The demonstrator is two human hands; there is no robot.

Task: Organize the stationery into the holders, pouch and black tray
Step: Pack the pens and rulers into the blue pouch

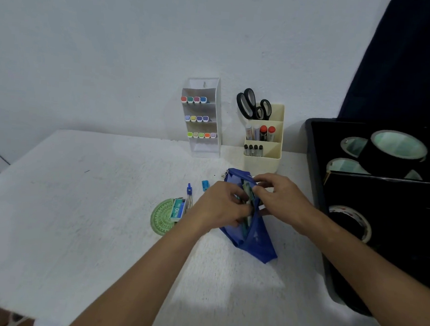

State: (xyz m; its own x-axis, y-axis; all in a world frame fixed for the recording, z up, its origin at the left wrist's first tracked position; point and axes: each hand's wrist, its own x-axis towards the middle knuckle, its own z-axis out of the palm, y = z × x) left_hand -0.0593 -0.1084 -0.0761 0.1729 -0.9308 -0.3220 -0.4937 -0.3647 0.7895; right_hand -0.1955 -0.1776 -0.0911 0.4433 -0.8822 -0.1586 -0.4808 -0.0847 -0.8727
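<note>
A blue pouch lies open on the white table, with several pens sticking out of its mouth. My left hand grips the pens and the pouch's left edge. My right hand pinches the pouch's right edge, holding the mouth apart. Left of the pouch lie a green round protractor, a staples box on top of it, a blue compass and a small blue sharpener.
A clear tiered holder with coloured markers and a cream holder with scissors, glue sticks and small pens stand against the wall. A black tray with several tape rolls fills the right side. A dark cloth hangs above it.
</note>
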